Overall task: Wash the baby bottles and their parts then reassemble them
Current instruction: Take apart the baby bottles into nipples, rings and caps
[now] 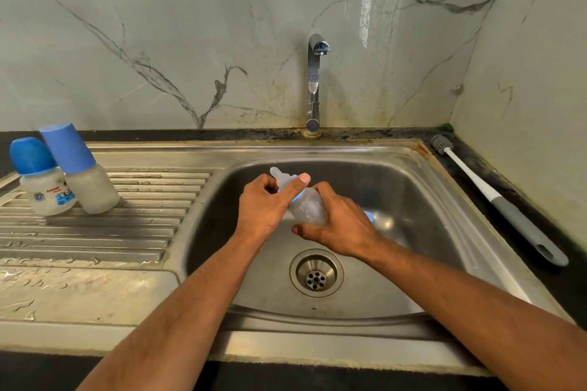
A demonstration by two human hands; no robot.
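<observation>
Over the sink, both hands grip a frosted bottle.

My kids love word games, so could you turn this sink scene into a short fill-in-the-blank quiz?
1. Both hands hold one bottle above the ____.
2. The capped bottles on the drainboard number ____.
3. Their caps are coloured ____.
4. The bottle brush lies to the sink's ____.

Missing words: sink; two; blue; right

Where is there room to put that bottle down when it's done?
The ribbed draining board is bare to the right of the two capped bottles, up to the sink bowl. The flat ledge in front of it is free too. The right counter is narrow and taken by the bottle brush.
</observation>
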